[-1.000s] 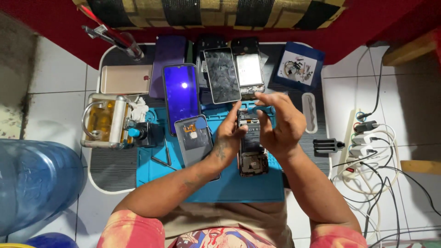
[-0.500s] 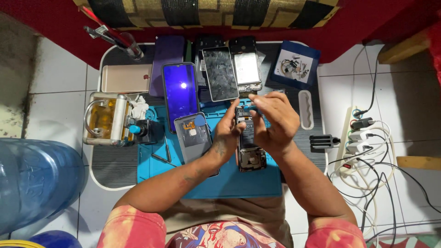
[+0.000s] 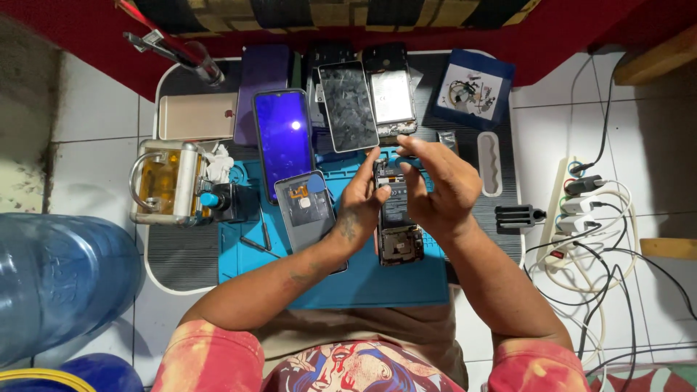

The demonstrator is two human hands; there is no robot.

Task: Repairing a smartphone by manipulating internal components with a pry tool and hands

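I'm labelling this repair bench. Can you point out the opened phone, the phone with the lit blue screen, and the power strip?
Opened phone (image 3: 398,243), head view, on its exposed lower end.
Lit blue phone (image 3: 283,141), head view, on its screen.
Power strip (image 3: 565,210), head view, on its white body.

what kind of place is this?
Likely an informal phone-repair spot set on a tiled floor: both hands work on an opened phone over a blue repair mat, with several dismantled phones and a parts tray around.

At the frame's centre we see the opened phone (image 3: 396,225) lying on the work mat (image 3: 363,279), between the left hand (image 3: 361,207) and right hand (image 3: 439,185). Left of it lies a back cover (image 3: 305,210); above, three phones side by side (image 3: 348,105). A power strip (image 3: 570,210) sits far right, a water jug (image 3: 58,283) lower left.
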